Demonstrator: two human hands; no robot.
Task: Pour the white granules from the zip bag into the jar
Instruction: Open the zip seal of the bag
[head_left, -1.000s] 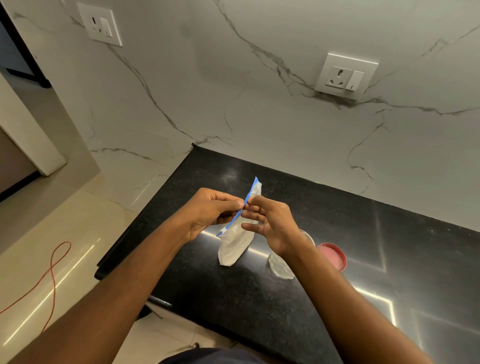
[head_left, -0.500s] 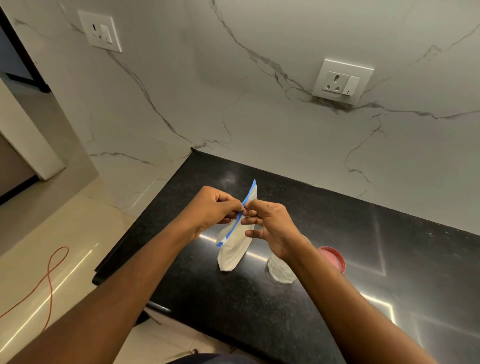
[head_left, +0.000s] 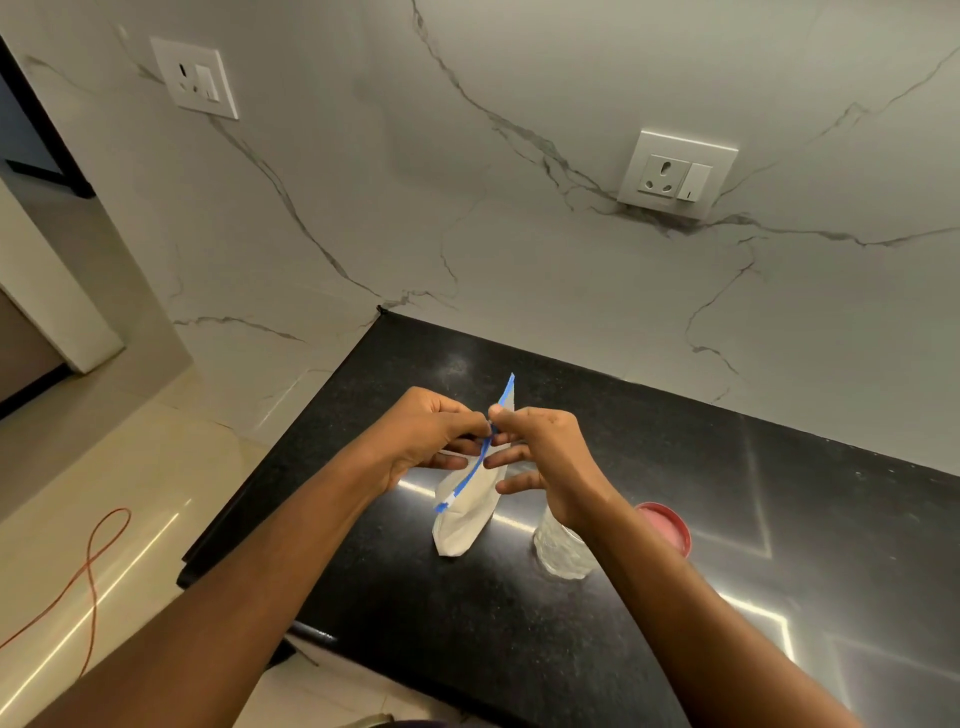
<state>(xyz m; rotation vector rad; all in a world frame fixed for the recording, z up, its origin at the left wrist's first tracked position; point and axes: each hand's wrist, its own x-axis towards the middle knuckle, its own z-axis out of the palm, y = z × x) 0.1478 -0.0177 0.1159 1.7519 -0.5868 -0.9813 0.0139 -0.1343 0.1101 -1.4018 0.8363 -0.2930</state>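
A clear zip bag (head_left: 464, 519) with a blue zip strip holds white granules and stands upright on the black counter (head_left: 519, 639). My left hand (head_left: 423, 436) pinches one side of the bag's top edge. My right hand (head_left: 545, 457) pinches the other side, thumb and forefinger on the strip, the other fingers spread. A clear textured glass jar (head_left: 561, 551) stands just right of the bag, partly hidden behind my right wrist. Its pink-red lid (head_left: 667, 525) lies flat on the counter to the jar's right.
A marble wall with two socket plates (head_left: 675, 174) rises behind the counter. The counter's left edge drops to a tiled floor where an orange cable (head_left: 91, 571) lies. A dark handle (head_left: 311, 631) sticks out below the counter's front edge.
Both hands stay pinched on the bag's top at about the same spot. My right hand's lower fingers have spread out a little. The bag stands as before.
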